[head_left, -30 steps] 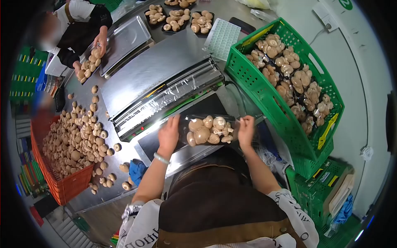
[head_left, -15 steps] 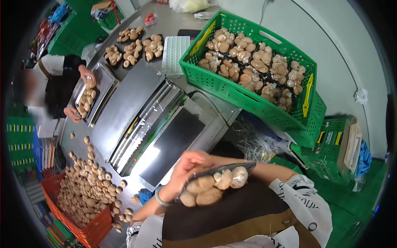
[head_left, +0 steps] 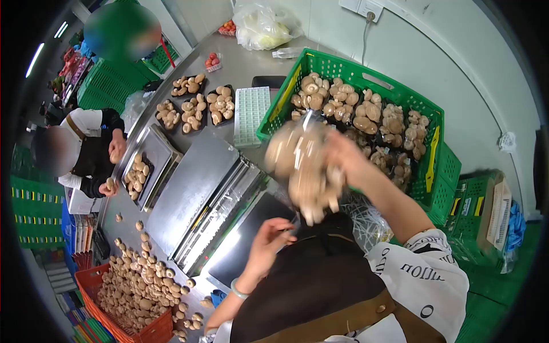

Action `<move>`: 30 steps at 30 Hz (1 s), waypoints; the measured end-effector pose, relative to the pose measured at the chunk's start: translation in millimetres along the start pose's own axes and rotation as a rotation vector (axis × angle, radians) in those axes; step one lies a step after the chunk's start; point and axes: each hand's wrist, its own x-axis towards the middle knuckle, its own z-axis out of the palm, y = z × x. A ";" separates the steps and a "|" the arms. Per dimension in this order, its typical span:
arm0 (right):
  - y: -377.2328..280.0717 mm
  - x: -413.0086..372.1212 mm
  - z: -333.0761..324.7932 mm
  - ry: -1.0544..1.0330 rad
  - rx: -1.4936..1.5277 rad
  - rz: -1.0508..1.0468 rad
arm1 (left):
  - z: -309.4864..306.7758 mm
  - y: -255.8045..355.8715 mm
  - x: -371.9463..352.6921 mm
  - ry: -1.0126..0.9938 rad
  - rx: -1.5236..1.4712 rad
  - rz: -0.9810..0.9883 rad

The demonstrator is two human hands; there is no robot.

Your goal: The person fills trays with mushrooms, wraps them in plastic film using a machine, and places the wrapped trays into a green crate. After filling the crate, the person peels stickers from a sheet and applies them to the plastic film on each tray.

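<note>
While right hand [head_left: 345, 157] clamps wrapped mushroom pack [head_left: 300, 163], left hand [head_left: 269, 241] curls; cannot tell its grip.

metal cover [head_left: 191, 180]: passable above
green crate [head_left: 337, 64]: walls block side entry
mushroom pack [head_left: 300, 163]: obstructs crate's near side

The right arm [head_left: 394, 200] is stretching forward and inward from the shoulder, its elbow bending slightly, while the right hand [head_left: 345, 157], a little blurred, is gripping out ahead of the torso. The left hand [head_left: 271, 243] is hovering lower and nearer the body, its fingers [head_left: 277, 224] curling loosely inward, the left forearm [head_left: 247, 281] angling upward
</note>
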 end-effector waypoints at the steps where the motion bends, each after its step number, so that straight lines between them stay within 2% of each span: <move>1: -10.6 18.3 -22.8 0.076 0.111 -0.112 | -7.5 10.2 1.4 0.088 -0.027 0.002; 2: -17.7 40.1 -50.0 0.090 0.108 -0.164 | -21.7 9.7 3.8 0.150 -0.075 0.027; 5: 3.1 105.0 -92.2 0.377 -0.003 -0.246 | -40.0 17.5 12.2 0.313 -0.107 0.105; 7: 37.6 139.9 -113.8 0.406 0.087 -0.053 | -44.9 26.6 18.9 0.324 -0.082 0.082; 8: 47.9 149.0 -108.5 0.414 0.111 -0.033 | -49.0 31.9 22.3 0.320 -0.059 0.066; 9: 66.3 168.5 -122.3 0.510 0.040 0.090 | -52.5 36.0 25.4 0.323 -0.042 0.050; 11: 79.1 176.9 -109.7 0.442 -0.016 0.081 | -65.8 45.1 33.6 0.331 0.001 0.094; 13: 66.6 171.8 -92.4 0.496 -0.084 0.169 | -86.1 57.6 45.0 0.368 0.020 0.106; 15: 61.9 172.4 -105.1 0.363 -0.013 0.146 | -104.9 79.5 60.1 0.461 0.075 0.155; 16: 59.6 172.1 -121.7 0.283 -0.068 0.099 | -116.9 94.1 68.4 0.477 0.086 0.171; 17: 41.4 165.7 -128.3 0.331 -0.312 0.125 | -130.3 108.2 77.6 0.501 0.090 0.190; 18: 30.1 156.3 -113.5 0.541 -0.668 -0.090 | -146.7 120.4 87.4 0.513 0.095 0.263; 19: 33.0 163.4 -145.9 0.651 -1.052 -0.392 | -166.1 131.9 95.6 0.536 0.101 0.337; 21: -8.0 159.1 -76.9 0.673 -0.954 -0.616 | -213.7 151.2 109.4 0.558 0.020 0.496; 23: -27.1 178.6 -40.4 0.334 -0.909 -0.541 | -270.7 161.8 116.3 0.751 -0.001 0.590; 24: -30.6 187.5 -7.5 0.243 -0.897 -0.455 | -301.7 165.7 117.1 0.944 0.061 0.618; 27: -3.8 235.6 69.1 -0.137 -1.061 -0.426 | -418.8 148.4 100.6 1.404 0.225 0.665; 30: 43.3 280.4 152.9 -0.531 -1.177 -0.410 | -522.4 115.3 73.0 1.597 0.284 0.521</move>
